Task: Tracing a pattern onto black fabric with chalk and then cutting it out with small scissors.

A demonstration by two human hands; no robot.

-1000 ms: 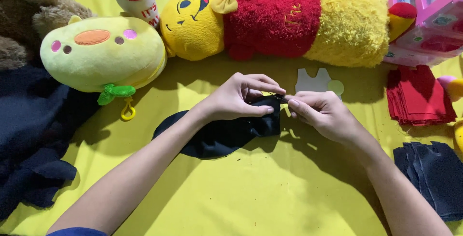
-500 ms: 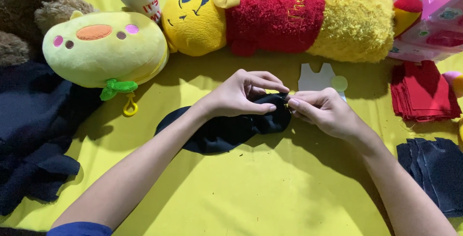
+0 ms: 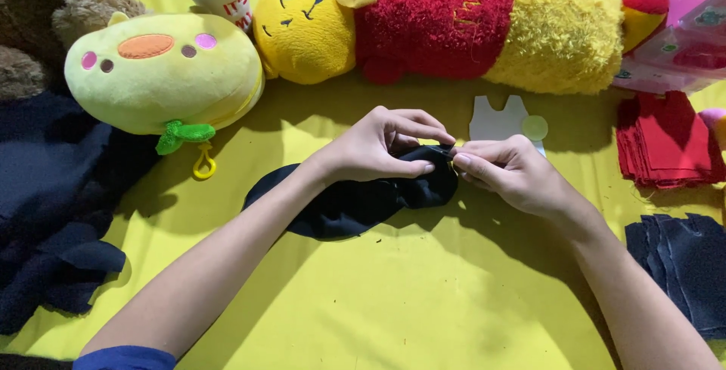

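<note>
Where the two hands meet, the fingertips cover the edge of the dark fabric piece [image 3: 355, 203], so whatever small thing they pinch there cannot be made out. The left hand [image 3: 378, 147] grips the fabric's upper right end; the right hand [image 3: 507, 173] pinches the same end from the other side. The fabric lies mid-surface on the yellow cloth [image 3: 393, 309]. Just behind the hands sits a white paper pattern [image 3: 495, 120], partly hidden. Farther back lie a yellow bear plush [image 3: 454, 22] and a green round plush [image 3: 162, 71]. Red fabric squares [image 3: 665, 139] and dark fabric squares [image 3: 684, 260] are cut off at right.
</note>
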